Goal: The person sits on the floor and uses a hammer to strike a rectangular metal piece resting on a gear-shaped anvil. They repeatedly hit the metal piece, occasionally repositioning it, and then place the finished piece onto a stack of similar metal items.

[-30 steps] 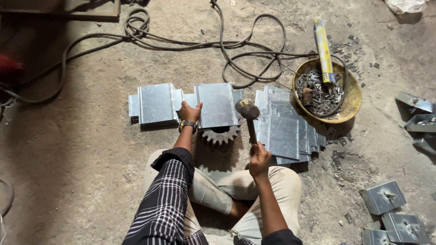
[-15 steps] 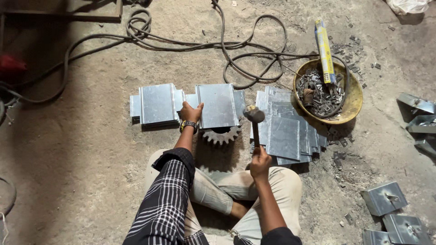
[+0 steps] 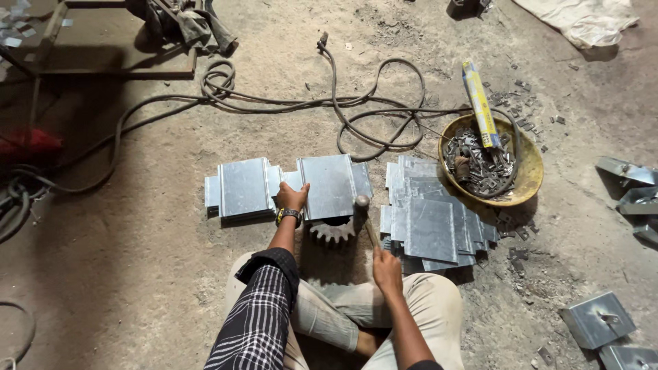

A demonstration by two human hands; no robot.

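Note:
My left hand [image 3: 291,198] presses on a folded galvanised sheet-metal piece [image 3: 329,183] that rests on a toothed steel gear [image 3: 332,231] on the floor. My right hand [image 3: 387,266] grips the wooden handle of a hammer [image 3: 363,212], whose head is down at the right edge of that sheet piece. A second folded sheet piece [image 3: 241,188] lies just left of my left hand. I sit cross-legged behind the gear.
A stack of cut metal sheets [image 3: 428,219] lies right of the hammer. Beyond it stands a yellow bowl [image 3: 528,179] of small metal scraps with a long yellow-blue box [image 3: 479,104]. Cables [image 3: 301,103] loop across the floor. Bent brackets [image 3: 596,318] lie at the right.
The hammer has swung down from a raised position to the right edge of the sheet piece. My left hand has stayed on the sheet.

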